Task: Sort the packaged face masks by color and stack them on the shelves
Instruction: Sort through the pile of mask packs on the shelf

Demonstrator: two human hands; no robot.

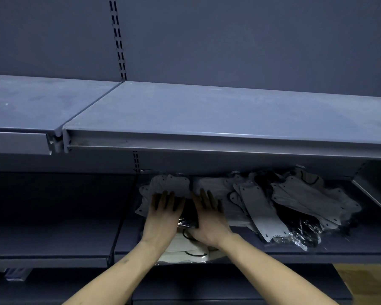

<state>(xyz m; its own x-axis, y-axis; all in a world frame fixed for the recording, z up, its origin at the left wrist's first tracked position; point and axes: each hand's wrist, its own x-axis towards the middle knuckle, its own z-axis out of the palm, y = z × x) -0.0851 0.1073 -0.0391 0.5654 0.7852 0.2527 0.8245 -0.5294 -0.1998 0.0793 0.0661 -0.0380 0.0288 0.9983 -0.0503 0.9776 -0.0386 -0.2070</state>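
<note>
Clearly the sorting is only begun. Packaged face masks lie all on the middle shelf (pixel 295 249), under the upper shelf (pixel 207 119), which carries none that I can see. At the left a small stack of pale grey masks (pixel 169 186) sits at the back, a dark pack (pixel 188 213) lies between the hands, and some cream masks with black ear loops (pixel 185 253) rest at the shelf's front edge. To the right a loose heap (pixel 295 203) mixes grey, cream and black packs, overlapping at all angles; that, I judge, is the bulk of what is left.

Counting is rough: two hands, two shelves in play, three colours. The packs themselves overlap too much in the dim light for a fair count; well over a dozen, I would guess.

Both grips are wide: the left hand (pixel 163 214) and the right hand (pixel 209 219) lie flat, fingers straight, pressing down on the left pile, holding nothing.
</note>
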